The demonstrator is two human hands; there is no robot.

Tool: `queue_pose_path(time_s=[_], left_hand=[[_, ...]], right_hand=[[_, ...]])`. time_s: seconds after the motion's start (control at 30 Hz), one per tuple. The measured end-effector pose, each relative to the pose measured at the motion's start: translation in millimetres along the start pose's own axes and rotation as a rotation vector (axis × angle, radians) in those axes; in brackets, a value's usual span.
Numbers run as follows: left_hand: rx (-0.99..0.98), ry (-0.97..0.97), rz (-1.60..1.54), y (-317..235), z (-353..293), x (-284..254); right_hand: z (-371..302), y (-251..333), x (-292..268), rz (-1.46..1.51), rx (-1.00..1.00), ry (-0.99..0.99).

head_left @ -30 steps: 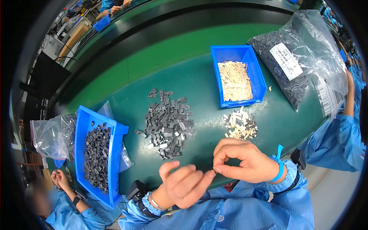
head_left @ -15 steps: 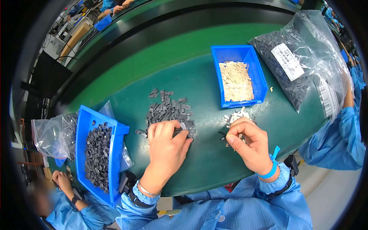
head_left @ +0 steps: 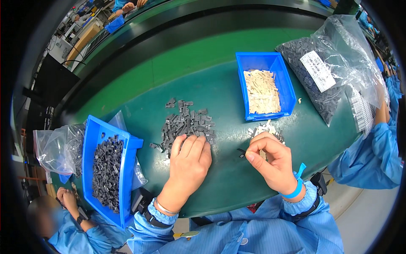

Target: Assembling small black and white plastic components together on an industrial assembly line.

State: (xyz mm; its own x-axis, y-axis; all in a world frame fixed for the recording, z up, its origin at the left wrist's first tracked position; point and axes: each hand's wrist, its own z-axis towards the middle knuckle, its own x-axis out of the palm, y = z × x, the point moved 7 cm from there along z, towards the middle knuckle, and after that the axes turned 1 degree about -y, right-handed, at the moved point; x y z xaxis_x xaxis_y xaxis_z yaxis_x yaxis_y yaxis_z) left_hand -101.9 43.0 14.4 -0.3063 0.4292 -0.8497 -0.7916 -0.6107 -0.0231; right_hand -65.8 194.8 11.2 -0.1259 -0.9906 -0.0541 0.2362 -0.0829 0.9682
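My left hand (head_left: 190, 165) rests at the near edge of a loose pile of small dark grey plastic pieces (head_left: 186, 120). Its fingers curl down over the pieces; the thumb and whatever lies beneath them are hidden. To the right, my right hand (head_left: 272, 163) pinches thumb against forefinger. A small black piece (head_left: 241, 153) shows right at those fingertips; whether they grip it I cannot tell. Partly behind this hand lies a small heap of cream and dark strips (head_left: 267, 127). Just beyond stands a blue bin (head_left: 284, 84) of cream strips (head_left: 262, 92).
At the left, a tilted blue bin (head_left: 89, 156) holds many dark pieces, with clear plastic bags (head_left: 59, 148) beside it. A large clear bag of dark pieces (head_left: 311, 72) lies at the far right. Co-workers in blue sleeves sit on both sides. The green table (head_left: 228, 186) curves toward me.
My left hand has turned, so its thumb, seen earlier beside a grey piece, is now hidden. My right hand has shifted slightly left and nearer, still pinched; the black piece has shifted likewise.
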Motion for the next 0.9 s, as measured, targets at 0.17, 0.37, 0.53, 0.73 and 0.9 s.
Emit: queue_pose_path(time_s=[0.17,0.37,0.53,0.73,0.9], left_hand=[[-0.004,-0.076,-0.025,1,2,-10],[0.022,-0.191,-0.236,-26,12,-46],[-0.133,-0.190,-0.589,-27,9,-54],[-0.645,-0.086,-1.235,-18,-8,-23],[-0.830,-0.073,-1.879,-24,-19,-1]], right_hand=[[0,-1,2,-0.004,-0.004,-0.006],[-10,-4,21,0.217,0.061,-0.047],[-12,0,30,0.442,0.067,0.065],[-15,6,24,0.412,-0.003,-0.017],[-13,17,20,0.192,-0.156,-0.057]])
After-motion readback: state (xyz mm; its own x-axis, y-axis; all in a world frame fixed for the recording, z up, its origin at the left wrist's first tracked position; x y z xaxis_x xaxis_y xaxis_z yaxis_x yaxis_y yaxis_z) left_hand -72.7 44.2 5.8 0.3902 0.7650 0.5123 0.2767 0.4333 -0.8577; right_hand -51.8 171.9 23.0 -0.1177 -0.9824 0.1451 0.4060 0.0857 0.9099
